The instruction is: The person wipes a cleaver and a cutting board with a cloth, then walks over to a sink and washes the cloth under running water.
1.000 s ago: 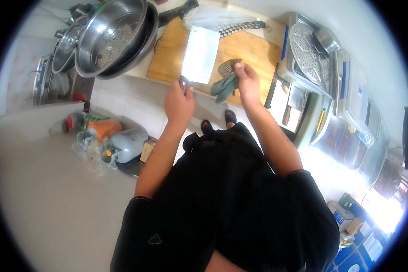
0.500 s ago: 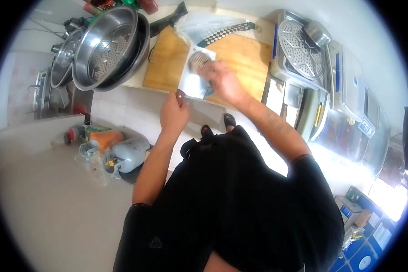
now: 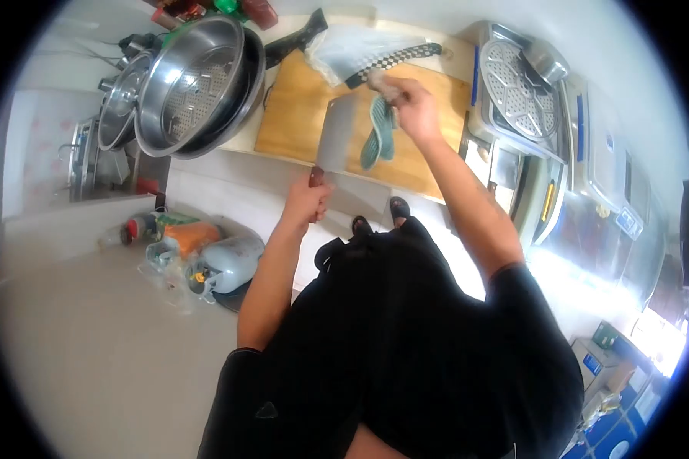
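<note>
My left hand [image 3: 306, 203] is closed round the dark red handle of a cleaver [image 3: 337, 136]. Its broad blade points away from me, over the front part of the wooden cutting board [image 3: 292, 122]. My right hand [image 3: 416, 109], to the right of the blade, grips a cloth [image 3: 378, 136] by its upper end. The cloth's teal part hangs down in folds over the board, apart from the blade. A paler, brownish part is bunched at my fingers, slightly blurred.
Behind the board lie a clear plastic bag [image 3: 344, 50] and a black-and-white checkered strip [image 3: 394, 61]. Steel basins [image 3: 149, 115] stand at left. A perforated steamer plate [image 3: 517, 92] rests on a container at right. A gas cylinder [image 3: 233, 264] is at lower left.
My right hand has lifted the cloth off the cleaver blade and moved up and to the right. The blade is now uncovered; my left hand still grips the handle, slightly lower in view.
</note>
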A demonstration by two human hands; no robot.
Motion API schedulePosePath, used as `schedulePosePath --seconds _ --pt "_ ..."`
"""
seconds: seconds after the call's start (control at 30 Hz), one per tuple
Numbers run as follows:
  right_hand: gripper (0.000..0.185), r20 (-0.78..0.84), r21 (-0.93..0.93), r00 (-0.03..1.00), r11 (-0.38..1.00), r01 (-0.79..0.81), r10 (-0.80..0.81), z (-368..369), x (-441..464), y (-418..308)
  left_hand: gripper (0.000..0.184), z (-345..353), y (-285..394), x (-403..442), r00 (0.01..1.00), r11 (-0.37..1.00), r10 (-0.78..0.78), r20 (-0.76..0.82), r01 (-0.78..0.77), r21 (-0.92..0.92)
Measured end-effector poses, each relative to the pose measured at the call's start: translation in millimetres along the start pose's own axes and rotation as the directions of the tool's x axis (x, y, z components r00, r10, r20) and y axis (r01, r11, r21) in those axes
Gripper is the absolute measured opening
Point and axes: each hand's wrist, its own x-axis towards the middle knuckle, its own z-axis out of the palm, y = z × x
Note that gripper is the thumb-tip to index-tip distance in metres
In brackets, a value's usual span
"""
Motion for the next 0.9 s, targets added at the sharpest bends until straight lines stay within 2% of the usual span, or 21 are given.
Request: schedulePosePath --seconds 0.03,0.07,0.1,0.13,0.2,0.27,0.3,0.33,0.37,0.4,0.43,0.47,0.5,0.53,0.6,0.63,0.7,0.8,0.83,0.87,0.9 --pt "0.045 0.009 0.007 1.000 1.000 0.008 -0.009 -6 -1 -3 0.015 -5 -4 5 0.916 0.770 -0.196 0.350 0.364 -0.524" --pt "0.041 0.017 0.371 0.970 0.900 -0.230 0.241 -11 -5 -5 0.012 -9 -9 7 0.712 0.203 -0.113 0.693 0.699 -0.685" --pt "0.037 0.116 0.668 0.880 0.619 -0.412 0.460 -12 -8 -11 0.012 -9 -7 7 0.682 0.106 0.017 0.731 0.726 -0.680" --pt "0.037 0.122 0.669 0.880 0.617 -0.414 0.459 -10 -11 -18 0.012 -8 -10 11 0.686 0.105 0.014 0.728 0.723 -0.683" --pt "0.034 0.151 0.730 0.907 0.574 -0.371 0.394 -5 -16 -28 0.014 -1 -16 17 0.593 -0.016 0.206 0.779 0.798 -0.603" --pt "0.034 0.136 0.734 0.921 0.587 -0.341 0.364 -2 -11 -22 0.014 4 -19 21 0.584 -0.028 0.197 0.787 0.806 -0.591" --pt "0.035 0.022 0.527 0.957 0.809 -0.258 0.291 1 -8 -16 0.015 8 -22 21 0.578 -0.042 0.186 0.794 0.812 -0.582" --pt "0.037 -0.062 0.265 0.981 0.951 -0.161 0.184 3 -6 -6 0.015 12 -27 22 0.574 -0.046 0.187 0.797 0.816 -0.576" --pt "0.037 -0.078 0.066 0.991 0.992 -0.108 0.113 7 -6 8 0.015 15 -32 24 0.586 -0.059 0.185 0.789 0.808 -0.586" --pt "0.037 -0.077 0.065 0.991 0.992 -0.107 0.112 16 -7 28 0.014 17 -34 26 0.600 -0.072 0.181 0.779 0.798 -0.598" --pt "0.038 -0.001 -0.207 0.999 0.978 -0.038 0.039 29 -10 53 0.014 17 -33 25 0.602 -0.075 0.180 0.778 0.797 -0.600" --pt "0.040 0.096 -0.455 0.995 0.889 0.057 -0.015 43 -15 77 0.014 16 -33 20 0.607 -0.078 0.169 0.777 0.794 -0.603" --pt "0.044 0.211 -0.541 0.977 0.835 0.099 0.020 59 -25 98 0.014 14 -32 15 0.618 -0.084 0.154 0.771 0.786 -0.612" --pt "0.044 0.225 -0.527 0.974 0.842 0.112 0.011 75 -36 118 0.014 11 -31 10 0.633 -0.090 0.145 0.760 0.774 -0.627" --pt "0.045 0.316 -0.651 0.948 0.719 0.243 -0.035 97 -53 136 0.014 5 -28 -1 0.604 -0.091 0.145 0.783 0.797 -0.598" --pt "0.045 0.328 -0.634 0.944 0.732 0.250 -0.038 101 -52 140 0.015 2 -26 -5 0.603 -0.077 0.138 0.785 0.797 -0.599" --pt "0.048 0.447 -0.740 0.870 0.633 0.228 0.209 106 -50 146 0.015 -3 -24 -14 0.608 -0.087 0.161 0.778 0.794 -0.602" --pt "0.052 0.369 -0.755 0.889 0.645 0.117 0.270 113 -33 186 0.015 -9 -25 -27 0.599 -0.103 0.187 0.778 0.800 -0.591" --pt "0.052 0.376 -0.750 0.886 0.651 0.120 0.270 111 -29 175 0.015 -10 -25 -29 0.609 -0.109 0.198 0.768 0.792 -0.601" --pt "0.052 0.303 -0.551 0.866 0.814 -0.182 0.398 103 -16 166 0.015 -11 -25 -28 0.618 -0.112 0.216 0.756 0.785 -0.610" --pt "0.053 0.272 -0.277 0.802 0.842 -0.463 0.531 91 -2 149 0.015 -12 -27 -26 0.621 -0.114 0.217 0.753 0.782 -0.612"
